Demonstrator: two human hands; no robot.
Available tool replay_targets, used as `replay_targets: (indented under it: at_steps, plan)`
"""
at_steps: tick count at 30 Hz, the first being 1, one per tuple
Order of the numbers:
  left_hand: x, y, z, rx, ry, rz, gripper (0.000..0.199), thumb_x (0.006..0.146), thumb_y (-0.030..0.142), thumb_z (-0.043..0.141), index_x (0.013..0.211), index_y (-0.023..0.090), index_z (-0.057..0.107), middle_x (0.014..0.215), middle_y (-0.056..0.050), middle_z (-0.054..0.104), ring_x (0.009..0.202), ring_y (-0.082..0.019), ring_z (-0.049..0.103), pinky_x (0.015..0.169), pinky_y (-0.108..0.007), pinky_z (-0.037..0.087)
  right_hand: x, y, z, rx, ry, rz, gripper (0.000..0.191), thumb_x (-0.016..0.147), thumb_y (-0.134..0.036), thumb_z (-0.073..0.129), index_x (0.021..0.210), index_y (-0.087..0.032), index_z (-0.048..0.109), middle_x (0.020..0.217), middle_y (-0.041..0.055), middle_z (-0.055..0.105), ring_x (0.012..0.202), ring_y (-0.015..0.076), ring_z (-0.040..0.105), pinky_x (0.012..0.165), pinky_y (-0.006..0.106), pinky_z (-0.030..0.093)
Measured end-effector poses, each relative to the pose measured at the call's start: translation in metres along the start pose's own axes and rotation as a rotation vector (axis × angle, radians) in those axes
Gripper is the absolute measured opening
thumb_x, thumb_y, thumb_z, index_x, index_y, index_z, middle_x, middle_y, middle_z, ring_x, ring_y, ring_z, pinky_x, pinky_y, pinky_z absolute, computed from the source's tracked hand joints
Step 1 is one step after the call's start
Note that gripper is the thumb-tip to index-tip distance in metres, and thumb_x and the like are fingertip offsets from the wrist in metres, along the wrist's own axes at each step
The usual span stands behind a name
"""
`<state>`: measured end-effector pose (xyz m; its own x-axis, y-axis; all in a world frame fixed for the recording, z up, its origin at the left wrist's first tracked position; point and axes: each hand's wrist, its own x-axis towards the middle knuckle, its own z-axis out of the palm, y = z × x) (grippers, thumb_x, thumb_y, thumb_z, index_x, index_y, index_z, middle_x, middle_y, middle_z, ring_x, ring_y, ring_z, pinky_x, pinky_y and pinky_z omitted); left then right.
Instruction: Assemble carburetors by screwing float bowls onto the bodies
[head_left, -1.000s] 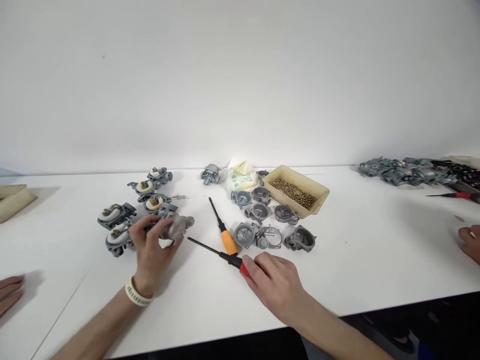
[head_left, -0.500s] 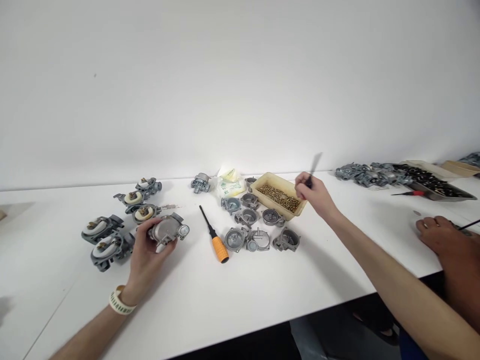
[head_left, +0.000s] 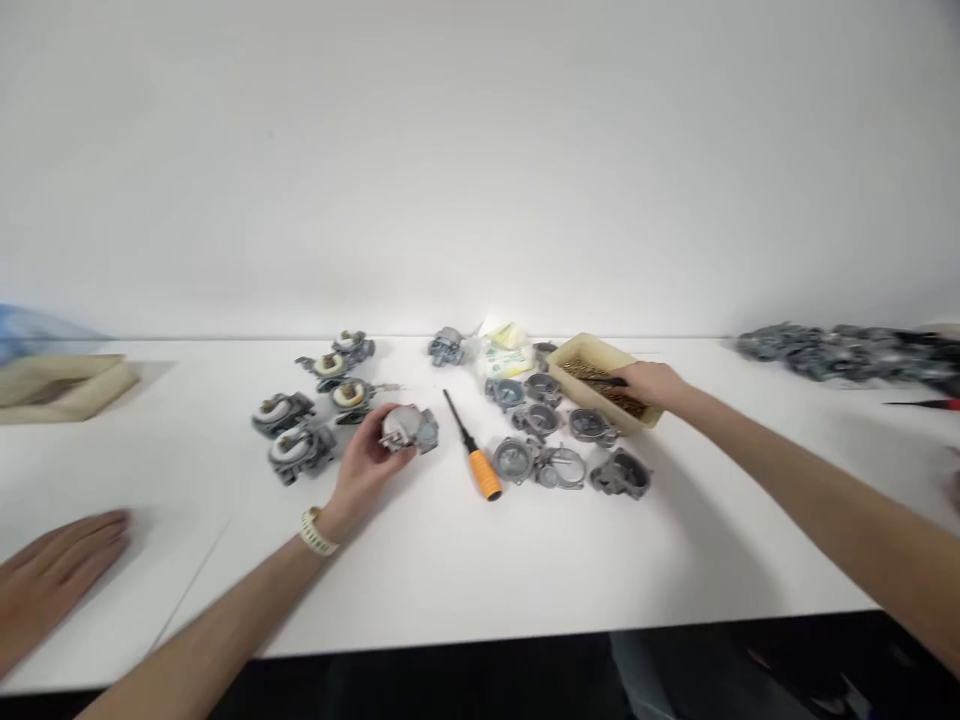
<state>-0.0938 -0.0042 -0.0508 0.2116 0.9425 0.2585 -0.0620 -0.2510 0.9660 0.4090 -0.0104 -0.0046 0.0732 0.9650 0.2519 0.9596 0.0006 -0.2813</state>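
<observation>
My left hand (head_left: 367, 458) is closed around a grey metal carburetor (head_left: 405, 428), held just above the white table. Its rounded bowl side faces up. Over the pale plastic tub (head_left: 651, 418), my right hand (head_left: 651, 385) grips what look like dark tweezers (head_left: 611, 381), their tip among small brass parts (head_left: 577, 372). Motion blur hides the tip's exact contact. Between my hands lies a screwdriver (head_left: 482, 474) with an orange handle. Several open float bowls (head_left: 514, 460) stand near the tub. Left of my left hand are carburetors with white floats (head_left: 291, 445).
At the back are another carburetor (head_left: 447, 346) and a plastic bag (head_left: 506, 358). A shallow pale tray (head_left: 105, 388) sits far left, near another person's hand (head_left: 64, 570). Piled metal parts (head_left: 817, 350) and a red-handled tool (head_left: 943, 404) lie at right.
My right hand has lowered the tweezers from above the tub into the brass parts. The carburetor in my left hand has turned. The view has swung left, bringing the left tray and another person's hand in.
</observation>
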Motion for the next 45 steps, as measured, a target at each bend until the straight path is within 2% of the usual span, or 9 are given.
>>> replay_targets:
  at_steps: [4, 9, 13, 16, 19, 23, 28, 34, 45]
  plan:
    - [-0.004, -0.001, 0.003, -0.166, -0.033, -0.059, 0.07, 0.07, 0.034, 0.089, 0.131, 0.019, 0.058, 0.118, -0.011, 0.065, 0.087, -0.018, 0.064, 0.071, -0.032, 0.061, 0.007, 0.009, 0.0, 0.0, -0.071, -0.045, 0.056, 0.082, -0.064, 0.065, 0.075, -0.01, 0.078, 0.053, 0.0052, 0.059, 0.044, 0.006, 0.045, 0.051, 0.025, 0.031]
    - [-0.008, 0.003, 0.006, -0.222, -0.139, -0.061, 0.071, 0.066, 0.027, 0.092, 0.13, 0.021, 0.062, 0.129, -0.013, 0.064, 0.107, -0.025, 0.064, 0.081, -0.034, 0.061, -0.002, -0.009, -0.022, -0.005, 0.048, 0.013, 0.055, 0.073, -0.066, 0.069, 0.081, -0.012, 0.079, 0.065, 0.0088, 0.068, 0.042, 0.0057, 0.045, 0.044, 0.025, 0.024]
    - [-0.014, 0.007, 0.009, -0.213, -0.225, 0.015, 0.068, 0.069, 0.021, 0.09, 0.131, 0.025, 0.062, 0.139, -0.01, 0.06, 0.125, -0.026, 0.059, 0.099, -0.036, 0.056, -0.038, -0.089, -0.041, 0.215, 0.242, 0.083, 0.028, 0.082, -0.048, 0.074, 0.091, -0.022, 0.077, 0.071, 0.0057, 0.07, 0.05, 0.0114, 0.058, 0.043, 0.023, 0.038]
    - [-0.018, 0.01, 0.013, -0.193, -0.243, 0.052, 0.068, 0.068, 0.022, 0.091, 0.13, 0.025, 0.063, 0.137, -0.011, 0.062, 0.125, -0.027, 0.059, 0.099, -0.037, 0.056, -0.073, -0.171, -0.041, 0.437, 0.109, -0.043, 0.033, 0.084, -0.052, 0.072, 0.09, -0.019, 0.075, 0.06, 0.0023, 0.063, 0.047, 0.0092, 0.054, 0.043, 0.022, 0.04]
    - [-0.022, 0.013, 0.018, -0.19, -0.253, 0.017, 0.069, 0.064, 0.027, 0.093, 0.128, 0.021, 0.066, 0.133, -0.013, 0.064, 0.124, -0.03, 0.06, 0.095, -0.039, 0.058, -0.103, -0.239, -0.024, 0.568, 0.064, -0.327, 0.022, 0.09, -0.043, 0.07, 0.088, -0.021, 0.073, 0.076, 0.0009, 0.069, 0.06, 0.0099, 0.061, 0.053, 0.023, 0.048]
    - [-0.025, 0.016, 0.023, -0.255, -0.24, -0.107, 0.07, 0.06, 0.029, 0.095, 0.123, 0.018, 0.067, 0.125, -0.013, 0.066, 0.112, -0.028, 0.064, 0.086, -0.038, 0.06, -0.116, -0.283, 0.012, 0.5, 0.156, -0.532, 0.013, 0.095, -0.017, 0.061, 0.101, -0.023, 0.072, 0.097, 0.0019, 0.07, 0.08, 0.0102, 0.066, 0.066, 0.021, 0.051]
    - [-0.026, 0.013, 0.026, -0.333, -0.335, -0.275, 0.074, 0.061, 0.029, 0.094, 0.127, 0.015, 0.064, 0.113, -0.011, 0.066, 0.093, -0.021, 0.065, 0.077, -0.037, 0.06, -0.1, -0.29, 0.034, 0.253, 0.317, -0.694, 0.02, 0.093, -0.012, 0.059, 0.101, -0.023, 0.074, 0.101, 0.005, 0.066, 0.083, 0.011, 0.062, 0.066, 0.022, 0.05]
    - [-0.03, 0.011, 0.027, -0.257, -0.445, -0.198, 0.074, 0.065, 0.028, 0.092, 0.132, 0.018, 0.062, 0.12, -0.012, 0.066, 0.104, -0.024, 0.063, 0.088, -0.038, 0.056, -0.094, -0.28, 0.029, 0.17, 0.217, -0.801, 0.016, 0.094, -0.015, 0.061, 0.099, -0.023, 0.073, 0.105, 0.0061, 0.066, 0.086, 0.0122, 0.061, 0.071, 0.025, 0.051]
    - [-0.035, 0.004, 0.031, -0.129, -0.409, -0.091, 0.071, 0.071, 0.033, 0.087, 0.136, 0.02, 0.061, 0.131, -0.011, 0.065, 0.118, -0.028, 0.063, 0.096, -0.039, 0.054, -0.108, -0.269, 0.042, 0.276, 0.175, -0.682, 0.031, 0.086, -0.006, 0.068, 0.107, -0.028, 0.073, 0.11, 0.0037, 0.062, 0.092, 0.0128, 0.063, 0.068, 0.026, 0.052]
